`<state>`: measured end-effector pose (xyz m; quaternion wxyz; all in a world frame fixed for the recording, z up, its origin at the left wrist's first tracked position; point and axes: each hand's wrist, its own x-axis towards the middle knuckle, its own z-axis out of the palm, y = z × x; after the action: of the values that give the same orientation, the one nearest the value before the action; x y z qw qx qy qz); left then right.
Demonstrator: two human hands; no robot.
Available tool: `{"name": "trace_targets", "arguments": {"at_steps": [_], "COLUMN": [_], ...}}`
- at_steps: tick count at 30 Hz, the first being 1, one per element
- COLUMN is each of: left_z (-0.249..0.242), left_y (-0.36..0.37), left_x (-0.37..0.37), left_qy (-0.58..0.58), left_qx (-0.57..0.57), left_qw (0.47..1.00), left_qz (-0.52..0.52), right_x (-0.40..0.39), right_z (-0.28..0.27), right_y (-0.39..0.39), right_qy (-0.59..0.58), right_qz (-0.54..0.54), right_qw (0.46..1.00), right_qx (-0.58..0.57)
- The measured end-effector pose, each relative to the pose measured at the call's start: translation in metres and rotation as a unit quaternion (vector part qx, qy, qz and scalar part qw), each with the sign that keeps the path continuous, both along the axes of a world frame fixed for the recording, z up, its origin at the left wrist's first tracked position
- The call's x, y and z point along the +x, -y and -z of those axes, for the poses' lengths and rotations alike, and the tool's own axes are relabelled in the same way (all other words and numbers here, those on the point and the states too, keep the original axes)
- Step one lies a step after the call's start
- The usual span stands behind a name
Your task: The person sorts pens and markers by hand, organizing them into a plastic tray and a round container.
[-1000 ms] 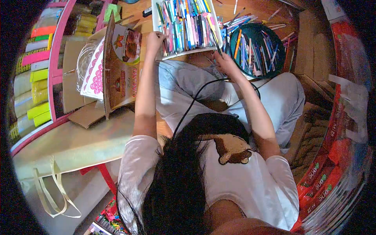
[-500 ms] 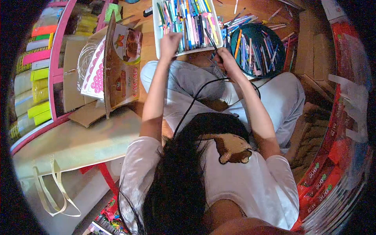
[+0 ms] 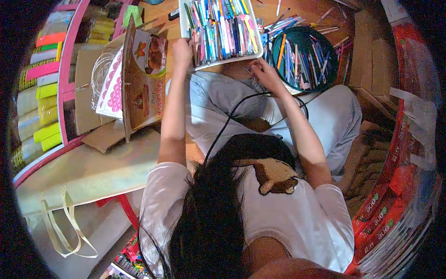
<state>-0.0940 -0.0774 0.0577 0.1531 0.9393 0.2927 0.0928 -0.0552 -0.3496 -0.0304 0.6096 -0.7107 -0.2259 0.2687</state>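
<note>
A white tray (image 3: 186, 18) full of pens and markers (image 3: 223, 32) lies on the floor in front of my crossed legs. My left hand (image 3: 182, 52) is closed at the tray's left wall, its fingers curled on the rim near the front corner. Just below the tray's front right corner is my right hand (image 3: 265, 74), fingers pinched together; what they hold, if anything, is too small to name. Beside that hand stands a dark green round basin (image 3: 332, 69) with pencils and pens inside.
Loose pens (image 3: 288, 22) lie behind the basin. At left are an open cardboard box (image 3: 146, 93) and a pink-framed shelf (image 3: 67, 69) of packed goods. A black cable (image 3: 227, 121) crosses my lap. Red-wrapped paper packs (image 3: 378, 218) line the right side.
My left hand has moved left from above the pens to the tray's left edge. The tray has shifted slightly left. The dark pen in my right hand no longer shows there.
</note>
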Motion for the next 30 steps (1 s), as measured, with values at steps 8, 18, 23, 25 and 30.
{"name": "trace_targets", "arguments": {"at_steps": [8, 18, 23, 25, 30], "left_z": [0.048, 0.012, 0.018, 0.019, 0.028], "left_y": [-0.027, 0.113, 0.186, 0.194, 0.184], "left_x": [-0.011, 0.047, 0.073, 0.074, 0.064], "left_qy": [0.026, 0.09, 0.047, 0.044, 0.03], "left_qx": [0.038, -0.168, -0.166, -0.154, -0.189], "left_qw": [0.999, 0.965, 0.954, 0.957, 0.951], "left_qz": [0.016, 0.182, 0.245, 0.241, 0.242], "right_x": [0.001, 0.043, 0.039, 0.038, 0.052], "right_z": [0.014, -0.036, -0.007, -0.006, 0.02], "right_y": [-0.002, 0.068, 0.063, 0.062, 0.077], "right_qy": [-0.002, 0.248, 0.181, 0.2, 0.182], "right_qz": [0.021, 0.216, 0.203, 0.235, 0.203], "right_qw": [1.0, 0.835, 0.827, 0.825, 0.877], "right_qx": [-0.005, -0.44, -0.492, -0.473, -0.397]}}
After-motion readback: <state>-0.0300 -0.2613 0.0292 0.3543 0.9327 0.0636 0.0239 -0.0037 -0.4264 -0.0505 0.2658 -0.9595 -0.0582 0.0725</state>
